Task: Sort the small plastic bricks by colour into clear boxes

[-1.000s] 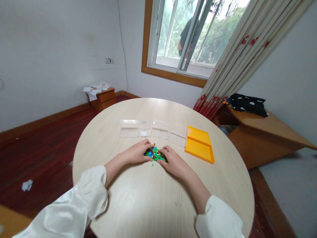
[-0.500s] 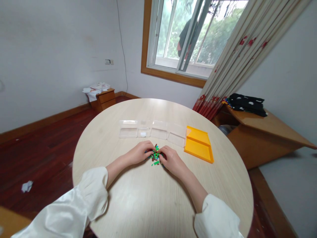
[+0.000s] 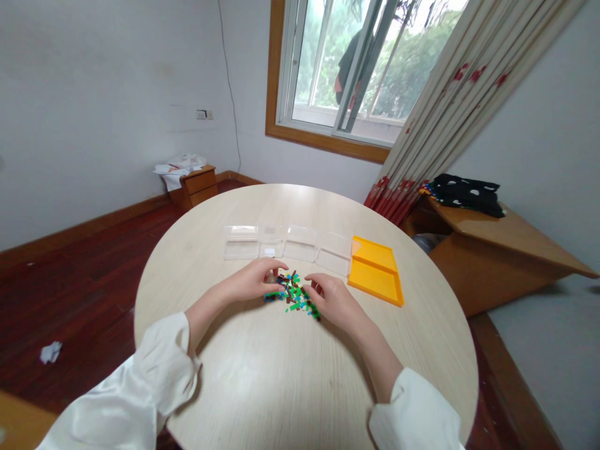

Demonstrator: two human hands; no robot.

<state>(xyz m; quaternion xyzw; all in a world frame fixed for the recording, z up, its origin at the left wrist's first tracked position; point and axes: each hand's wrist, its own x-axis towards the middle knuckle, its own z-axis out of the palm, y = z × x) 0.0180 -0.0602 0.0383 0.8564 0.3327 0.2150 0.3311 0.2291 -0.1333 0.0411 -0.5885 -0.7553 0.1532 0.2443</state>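
A loose pile of small green, blue and brown building bricks (image 3: 294, 294) lies spread on the round table (image 3: 276, 369). At its left edge is my left hand (image 3: 257, 277), with thumb and fingers apart and nothing between them. My right hand (image 3: 330, 297) is at the pile's right side, its fingers curved and parted from the thumb, its fingertips close to the bricks. I see no brick held in either hand. Some bricks by the fingertips are partly covered.
Beyond the pile, clear plastic boxes (image 3: 300, 251) with lids raised stand in a row. An opened yellow case (image 3: 375, 281) lies at their right end. Farther off are a small drawer cabinet (image 3: 200, 184) with papers and a tilted wooden desk (image 3: 525, 250). Outside the window, a person is partly visible (image 3: 347, 69).
My hands have moved apart, the left one going left and the right one slightly right. Their fingers have opened, and more of the brick pile shows between them, spread wider.
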